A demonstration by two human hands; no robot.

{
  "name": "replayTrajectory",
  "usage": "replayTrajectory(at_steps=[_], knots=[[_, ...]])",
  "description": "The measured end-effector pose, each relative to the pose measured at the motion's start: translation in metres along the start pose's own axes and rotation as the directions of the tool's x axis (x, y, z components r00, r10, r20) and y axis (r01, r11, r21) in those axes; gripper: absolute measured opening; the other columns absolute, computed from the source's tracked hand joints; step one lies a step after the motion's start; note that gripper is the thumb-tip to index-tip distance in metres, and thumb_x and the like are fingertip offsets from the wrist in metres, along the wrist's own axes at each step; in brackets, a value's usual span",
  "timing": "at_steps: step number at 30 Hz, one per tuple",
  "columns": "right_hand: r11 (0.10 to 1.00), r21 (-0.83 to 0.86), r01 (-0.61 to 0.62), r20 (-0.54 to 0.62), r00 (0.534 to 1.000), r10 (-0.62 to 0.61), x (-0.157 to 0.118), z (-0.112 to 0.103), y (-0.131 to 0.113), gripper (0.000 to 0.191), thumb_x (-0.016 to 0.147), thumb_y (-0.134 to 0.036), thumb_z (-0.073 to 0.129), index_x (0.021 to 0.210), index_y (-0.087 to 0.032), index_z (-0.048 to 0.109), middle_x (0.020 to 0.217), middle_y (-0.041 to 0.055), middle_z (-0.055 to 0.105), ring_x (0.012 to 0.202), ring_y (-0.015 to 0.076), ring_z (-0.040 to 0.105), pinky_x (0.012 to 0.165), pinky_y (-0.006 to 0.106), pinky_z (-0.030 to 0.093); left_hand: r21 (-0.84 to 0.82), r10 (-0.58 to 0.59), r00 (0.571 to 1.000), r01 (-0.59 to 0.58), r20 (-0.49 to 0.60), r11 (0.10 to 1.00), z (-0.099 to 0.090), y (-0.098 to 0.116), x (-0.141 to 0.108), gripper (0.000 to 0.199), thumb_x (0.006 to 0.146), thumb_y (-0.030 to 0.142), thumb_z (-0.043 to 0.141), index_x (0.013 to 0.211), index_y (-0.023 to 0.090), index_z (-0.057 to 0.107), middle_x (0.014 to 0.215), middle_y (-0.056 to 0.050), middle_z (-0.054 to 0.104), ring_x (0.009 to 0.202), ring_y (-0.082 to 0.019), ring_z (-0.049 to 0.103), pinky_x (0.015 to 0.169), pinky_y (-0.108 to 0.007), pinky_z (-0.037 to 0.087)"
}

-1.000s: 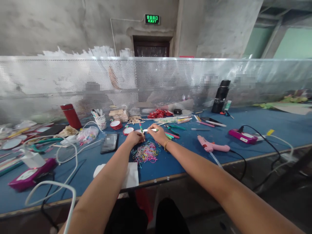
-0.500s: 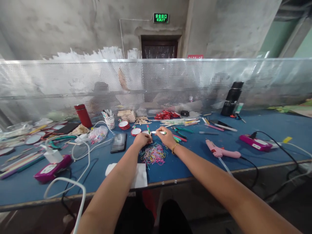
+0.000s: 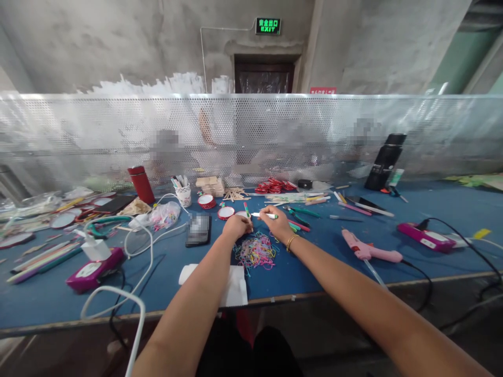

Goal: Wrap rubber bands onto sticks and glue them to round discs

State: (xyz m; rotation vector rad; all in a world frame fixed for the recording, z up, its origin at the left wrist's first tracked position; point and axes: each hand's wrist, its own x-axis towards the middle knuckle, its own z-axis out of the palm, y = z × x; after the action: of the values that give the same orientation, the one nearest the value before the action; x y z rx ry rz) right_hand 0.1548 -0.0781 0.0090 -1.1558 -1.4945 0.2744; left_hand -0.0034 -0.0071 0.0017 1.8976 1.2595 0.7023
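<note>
Pinching the stick (image 3: 247,208) low in my left hand (image 3: 238,227), marker (image 3: 269,215) gripped at its three o'clock by my right hand (image 3: 280,225); stick looks light, stiff, snappable: low hold suits.

A bare grey concrete wall (image 3: 118,42), roughly patched with white low down, stood behind a silvery perforated metal partition (image 3: 243,120) along a long blue-topped table (image 3: 444,204). A glowing green rectangular exit sign (image 3: 268,26) hung above a dark brown doorway (image 3: 265,76). The dull grey floor (image 3: 330,340) lay in shadow.
</note>
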Motion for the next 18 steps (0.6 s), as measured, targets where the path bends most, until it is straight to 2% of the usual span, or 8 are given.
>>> replayTrajectory(at_steps=[6,11,18], knots=[[1.000,0.003,0.004,0.031,1.000,-0.004,-0.0002,0.0005,-0.0002,0.018,0.078,-0.035,0.049,0.072,-0.020,0.059,0.073,0.0011,0.066,0.070,0.0171,0.058,0.069,0.028,0.042,0.013,0.010,1.000,-0.010,0.000,1.000,0.0015,-0.0018,0.0018,0.008,0.067,0.025,0.068,0.066,0.018,0.072,0.061,-0.004,0.068,0.060,-0.014,0.061,0.059,-0.021,0.047],[1.000,-0.004,-0.006,-0.002,1.000,0.006,0.0006,-0.0001,0.0026,0.019,0.078,-0.035,0.049,0.072,-0.020,0.059,0.073,0.0014,0.066,0.069,0.0167,0.057,0.067,0.027,0.042,0.009,0.024,1.000,-0.024,0.014,1.000,0.0004,-0.0011,0.0017,0.009,0.068,0.024,0.068,0.065,0.016,0.070,0.062,-0.004,0.067,0.057,-0.012,0.060,0.056,-0.020,0.046],[0.999,-0.023,0.042,0.021,0.999,-0.041,0.0002,0.0006,-0.0006,0.020,0.078,-0.035,0.048,0.072,-0.019,0.059,0.073,0.0011,0.065,0.069,0.0162,0.056,0.067,0.027,0.042,-0.088,-0.010,1.000,0.012,0.022,0.996,0.0007,0.0033,0.0001,0.008,0.071,0.020,0.064,0.066,0.014,0.068,0.057,-0.002,0.064,0.051,-0.010,0.056,0.053,-0.018,0.044]])
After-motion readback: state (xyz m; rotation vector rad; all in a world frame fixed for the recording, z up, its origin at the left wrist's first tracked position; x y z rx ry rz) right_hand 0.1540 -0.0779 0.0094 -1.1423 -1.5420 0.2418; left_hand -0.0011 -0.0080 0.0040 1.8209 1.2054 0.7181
